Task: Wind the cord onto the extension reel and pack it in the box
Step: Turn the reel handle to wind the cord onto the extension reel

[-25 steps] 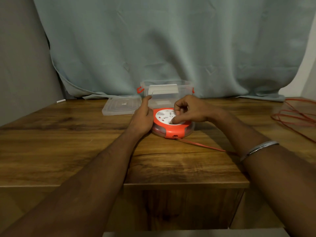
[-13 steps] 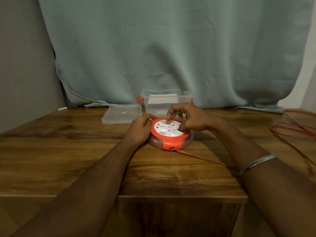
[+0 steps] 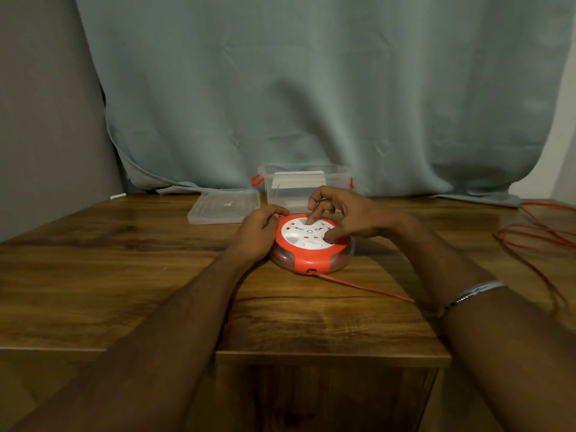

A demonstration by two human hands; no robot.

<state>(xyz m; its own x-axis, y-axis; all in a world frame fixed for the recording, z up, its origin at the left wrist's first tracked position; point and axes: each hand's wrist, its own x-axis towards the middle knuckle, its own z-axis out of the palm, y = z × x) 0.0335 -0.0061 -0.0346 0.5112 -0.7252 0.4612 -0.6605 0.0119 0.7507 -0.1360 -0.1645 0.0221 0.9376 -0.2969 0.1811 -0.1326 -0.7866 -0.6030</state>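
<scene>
A round orange and white extension reel (image 3: 307, 243) lies flat on the wooden table (image 3: 124, 275). My left hand (image 3: 257, 233) grips its left rim. My right hand (image 3: 346, 215) rests on the white socket face, with a fingertip and the thumb curled down onto it. An orange cord (image 3: 367, 288) leaves the reel's front slot, runs right under my right forearm, and lies in loose loops (image 3: 539, 235) at the table's right edge. A clear plastic box (image 3: 299, 182) with orange clips stands open just behind the reel.
The box's clear lid (image 3: 224, 205) lies flat to the left of the box. A grey-green curtain (image 3: 311, 88) hangs behind the table. The table's front edge steps down near my forearms.
My right hand's fingers have shifted round on the reel's white face, from its near side toward its far side. My left hand has closed more onto the rim. The head view has tilted up.
</scene>
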